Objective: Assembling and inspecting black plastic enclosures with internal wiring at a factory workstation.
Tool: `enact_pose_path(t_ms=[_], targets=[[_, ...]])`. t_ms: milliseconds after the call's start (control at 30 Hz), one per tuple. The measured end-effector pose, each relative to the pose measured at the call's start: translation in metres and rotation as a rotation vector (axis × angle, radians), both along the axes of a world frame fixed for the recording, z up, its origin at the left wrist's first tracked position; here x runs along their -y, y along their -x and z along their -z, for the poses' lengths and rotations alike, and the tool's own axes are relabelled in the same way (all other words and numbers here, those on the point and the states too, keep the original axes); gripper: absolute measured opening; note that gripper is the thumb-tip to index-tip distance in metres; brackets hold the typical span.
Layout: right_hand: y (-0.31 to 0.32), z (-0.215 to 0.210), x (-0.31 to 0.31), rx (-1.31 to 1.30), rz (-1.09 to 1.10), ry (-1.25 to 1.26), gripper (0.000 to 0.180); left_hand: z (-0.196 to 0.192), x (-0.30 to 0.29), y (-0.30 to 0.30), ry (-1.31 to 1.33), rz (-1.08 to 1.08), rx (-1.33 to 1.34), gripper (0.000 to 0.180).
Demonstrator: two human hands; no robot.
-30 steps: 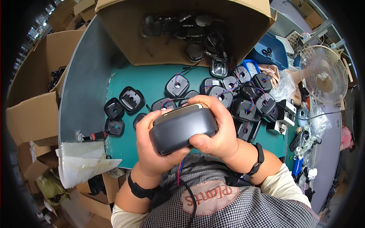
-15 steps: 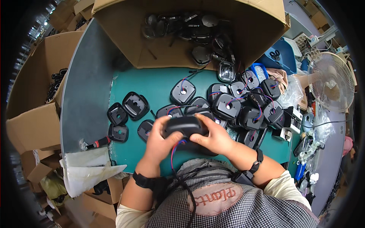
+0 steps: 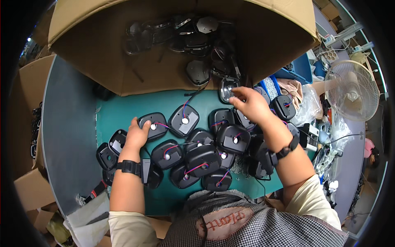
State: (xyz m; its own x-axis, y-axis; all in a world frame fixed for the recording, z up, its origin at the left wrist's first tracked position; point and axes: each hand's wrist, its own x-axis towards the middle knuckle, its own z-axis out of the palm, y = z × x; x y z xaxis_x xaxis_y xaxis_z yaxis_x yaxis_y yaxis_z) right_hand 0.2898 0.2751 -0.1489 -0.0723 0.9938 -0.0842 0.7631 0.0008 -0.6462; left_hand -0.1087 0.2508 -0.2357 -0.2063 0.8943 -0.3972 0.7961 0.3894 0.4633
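My left hand point(image 3: 138, 133) has its thumb and fingers on the left edge of a black housing point(image 3: 158, 131) with red and blue wires, lying on the green mat. Farther right, my right hand point(image 3: 253, 106) reaches to a lamp with a clear lens point(image 3: 226, 91). Its thumb and forefinger are apart at the lamp's right side; whether they touch it I cannot tell. Between the hands sits another black housing point(image 3: 177, 124) with a round hole and wires. Several similar housings point(image 3: 202, 159) lie in the middle and to the right, some overlapping.
A large cardboard box point(image 3: 164, 84) with dark lamp parts stands at the far side. Toward the right are a blue tray point(image 3: 269, 88) of small metal pieces, a plastic bag point(image 3: 310, 103) and a fan point(image 3: 352, 90). A red-handled tool point(image 3: 98, 189) lies at the left edge.
Both hands have let go of the housing they held together near my body and moved apart. My left is now at a housing on the mat, my right by the lamp. The view has shifted.
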Motion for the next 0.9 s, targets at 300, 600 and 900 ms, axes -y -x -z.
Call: enact_pose_path(t_ms=[300,600,900], targets=[[0.050,0.068,-0.097,0.629,-0.342,-0.289,0.035,-0.045,-0.001,0.003,-0.028,0.160,-0.179,0.061],[0.080,0.040,-0.107,-0.011,-0.268,-0.285,0.021,-0.069,0.038,0.021,-0.412,-0.079,0.062,0.043],[0.071,0.024,-0.014,0.173,-0.550,0.286,0.022,-0.067,0.106,0.078,-0.499,-0.401,0.216,0.033]])
